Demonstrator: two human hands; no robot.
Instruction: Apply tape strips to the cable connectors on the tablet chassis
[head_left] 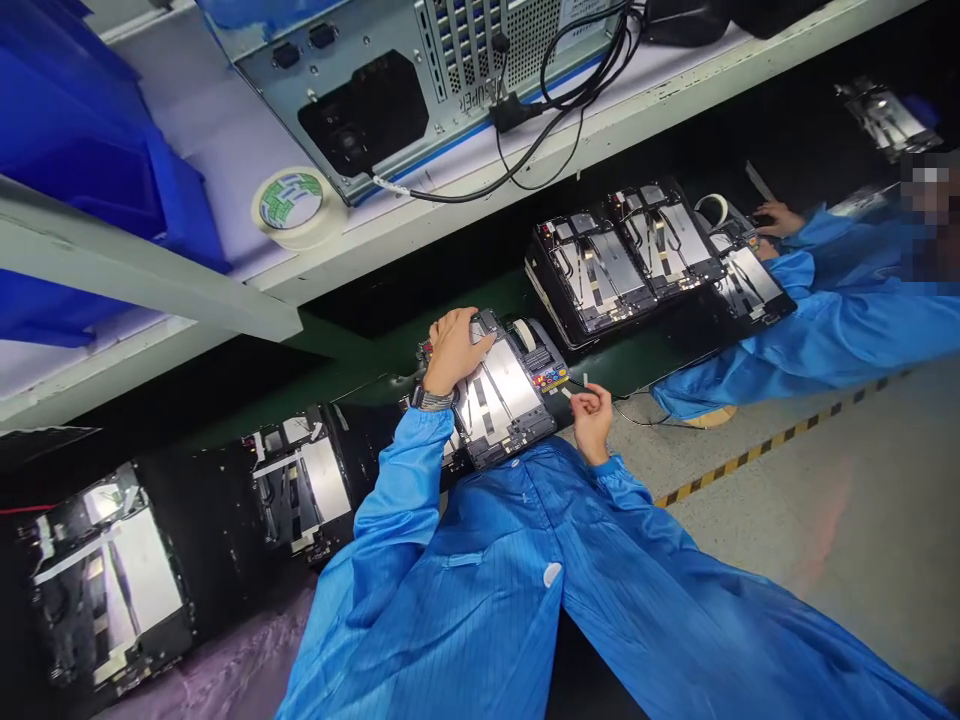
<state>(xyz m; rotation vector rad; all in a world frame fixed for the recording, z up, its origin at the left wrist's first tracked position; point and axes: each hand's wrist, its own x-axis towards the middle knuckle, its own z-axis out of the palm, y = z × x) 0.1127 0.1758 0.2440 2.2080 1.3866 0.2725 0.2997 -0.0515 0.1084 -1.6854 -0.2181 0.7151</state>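
Observation:
An opened tablet-like device (499,395) with silver plates and black cables lies on the dark conveyor in front of me. My left hand (454,350) rests on its far left corner, fingers curled over the edge. My right hand (592,410) hovers just right of the device, fingers pinched on a small pale strip, perhaps tape. A tape dispenser (541,352) sits at the device's far right edge. Both arms wear blue sleeves, and a watch is on my left wrist.
More opened devices (600,265) lie further along the belt and to the left (300,480). A co-worker in blue (825,300) works at the right. A shelf above holds a tape roll (292,203), a computer case (420,80) and blue bins (75,120).

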